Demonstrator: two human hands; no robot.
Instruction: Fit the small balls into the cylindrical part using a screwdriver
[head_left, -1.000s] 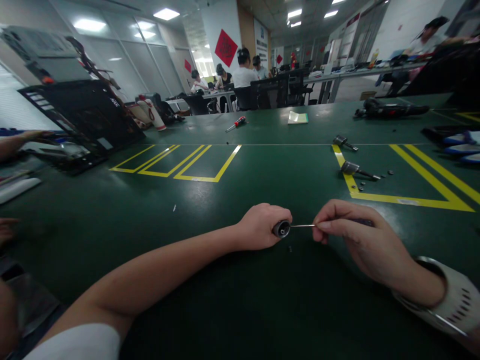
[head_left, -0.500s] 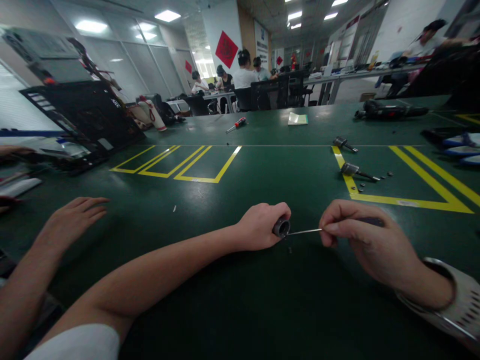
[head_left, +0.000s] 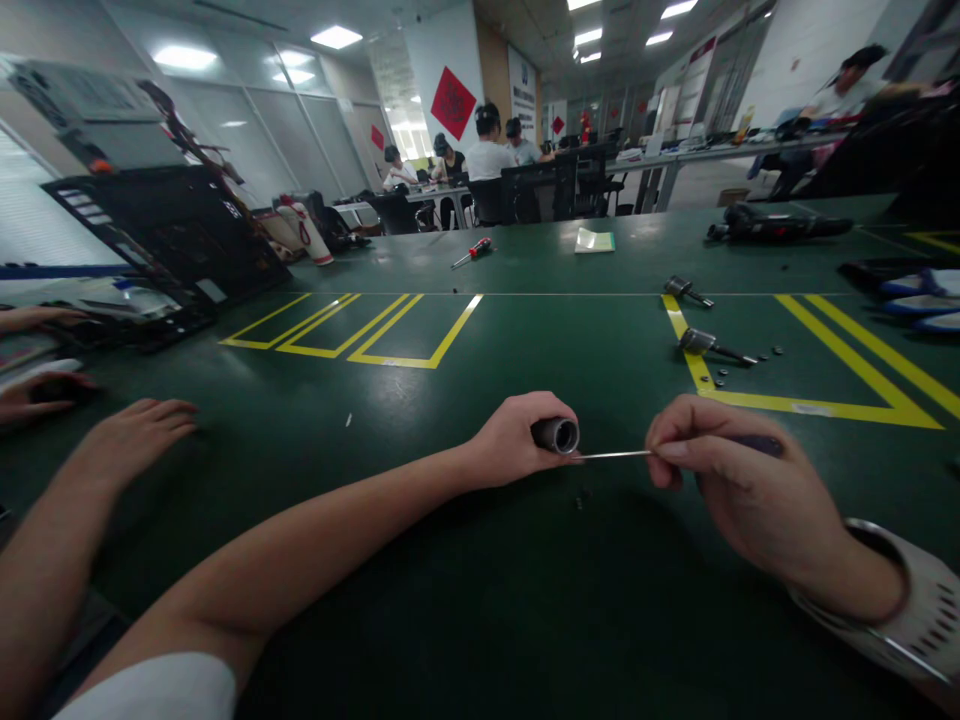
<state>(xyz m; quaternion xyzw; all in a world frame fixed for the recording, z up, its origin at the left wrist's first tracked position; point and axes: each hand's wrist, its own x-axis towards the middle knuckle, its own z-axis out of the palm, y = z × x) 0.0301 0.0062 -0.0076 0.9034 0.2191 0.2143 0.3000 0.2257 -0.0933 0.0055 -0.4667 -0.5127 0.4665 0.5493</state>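
Two hands sit close together over the bench (head_left: 420, 620) in the head view, the only one I have. The left hand (head_left: 514, 440) has its fingers curled round a dark hollow cylinder (head_left: 546, 433), its mouth facing the right; that grip, I'd say, steadies the piece and leaves its end reachable. To the cylinder's right, the fingers of the right hand (head_left: 739, 475) pinch a thin-shafted tool (head_left: 615, 455), handle lying back across the hand, probably for fine control. The tip ends just below the cylinder's mouth; whether it touches anything, I can't tell. Tiny dark parts (head_left: 578, 503) lie on the near side of the cylinder, perhaps for easy reach. Beyond it to the right, two shafted metal pieces (head_left: 697, 342) lie by yellow tape (head_left: 810, 403), seemingly grouped on purpose. A red-handled screwdriver (head_left: 472, 252) rests far beyond the cylinder, out of the way. Well left of the cylinder, another person's hand (head_left: 139, 440) lies with fingers loosely outstretched.
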